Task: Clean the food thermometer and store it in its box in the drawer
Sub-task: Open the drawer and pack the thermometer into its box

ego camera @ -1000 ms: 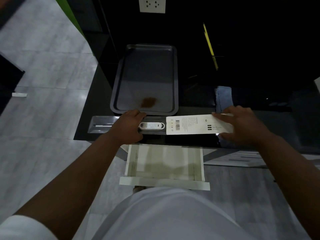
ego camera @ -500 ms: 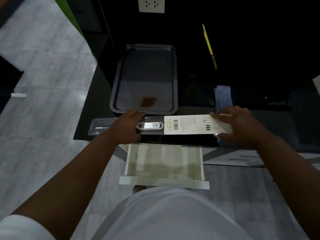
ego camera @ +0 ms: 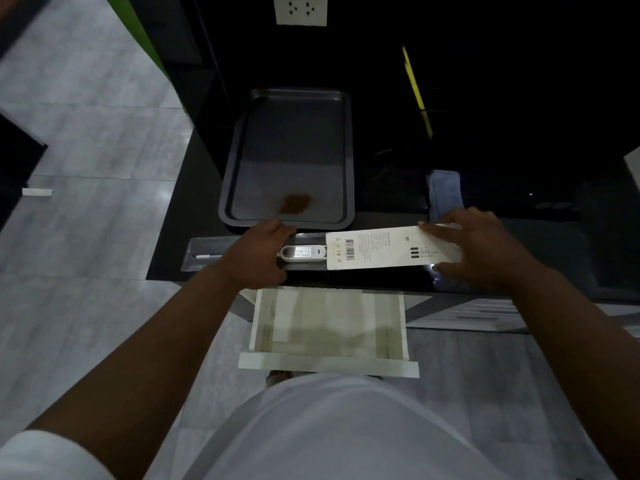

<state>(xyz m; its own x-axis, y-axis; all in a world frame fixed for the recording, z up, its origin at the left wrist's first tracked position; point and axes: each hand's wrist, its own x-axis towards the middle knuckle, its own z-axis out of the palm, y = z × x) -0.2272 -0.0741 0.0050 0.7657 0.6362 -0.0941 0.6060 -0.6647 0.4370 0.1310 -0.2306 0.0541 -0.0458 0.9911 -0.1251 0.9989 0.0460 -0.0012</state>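
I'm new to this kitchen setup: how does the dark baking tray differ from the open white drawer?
The baking tray is dark grey and sits on the black counter, with a brown smear near its front edge. The drawer is white, pulled out below the counter edge, with faint stains inside. Both are shallow, rectangular and hold no objects.

Count at this moment, head view. Hands: two, left hand [ego camera: 258,252] and right hand [ego camera: 479,249]. Thermometer [ego camera: 303,252]: one. White box sleeve [ego camera: 384,247]: one. Grey inner tray [ego camera: 204,252]: one. Baking tray [ego camera: 291,157] on the bench [ego camera: 519,237]: one, bearing one brown stain [ego camera: 295,203]. Blue cloth [ego camera: 445,194]: one. Open drawer [ego camera: 329,365]: one. Wall socket plate [ego camera: 300,9], top centre: one.
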